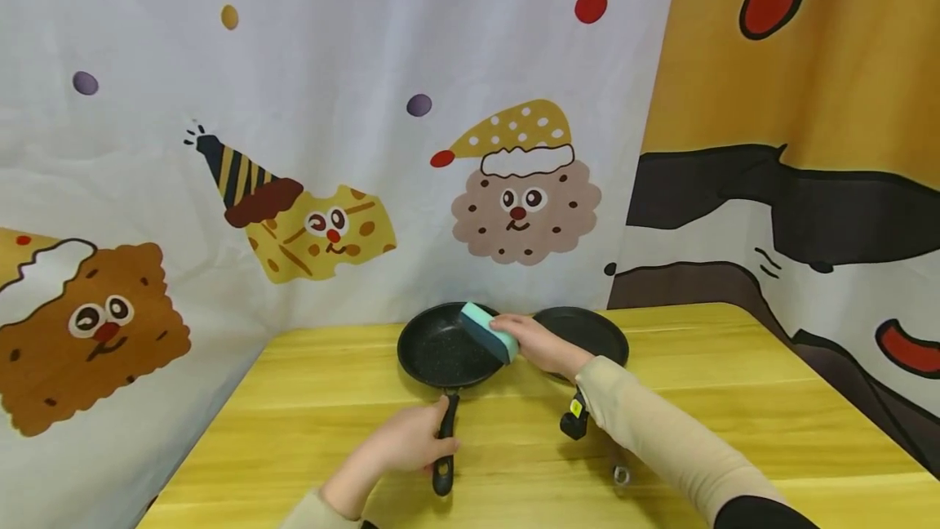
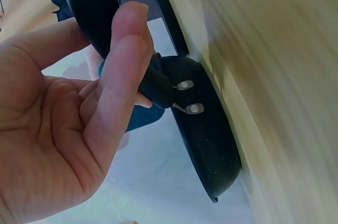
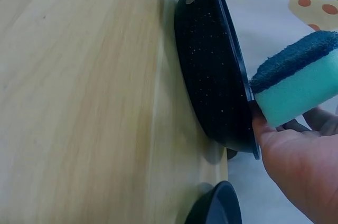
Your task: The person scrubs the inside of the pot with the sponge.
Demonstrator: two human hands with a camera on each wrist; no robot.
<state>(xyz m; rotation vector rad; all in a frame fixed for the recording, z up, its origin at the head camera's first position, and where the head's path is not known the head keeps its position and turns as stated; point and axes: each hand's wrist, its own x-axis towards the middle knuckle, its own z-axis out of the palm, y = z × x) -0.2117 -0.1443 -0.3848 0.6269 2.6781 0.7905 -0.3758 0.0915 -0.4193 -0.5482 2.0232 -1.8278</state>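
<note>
A black pan handle (image 1: 445, 447) is gripped by the left hand (image 1: 402, 443), fingers curled round it, nearest the viewer; in the left wrist view the fingers (image 2: 119, 76) are seen wrapped about the grip, apparently to steady the pan. Just beyond that hand, the pan (image 1: 448, 347) rests flat on a yellow wooden table (image 1: 734, 398), its speckled bowl facing up. To the right of it, a sponge (image 1: 489, 331), teal with a darker scouring face, is pinched by the right hand (image 1: 539, 345) and held tilted at the pan's right rim, dark face towards the bowl, seemingly placed for scrubbing. Behind the right hand, touching or nearly touching the pan, a second pan (image 1: 587, 333) lies. Farthest back, a cartoon-printed curtain (image 1: 330, 145) hangs.
</note>
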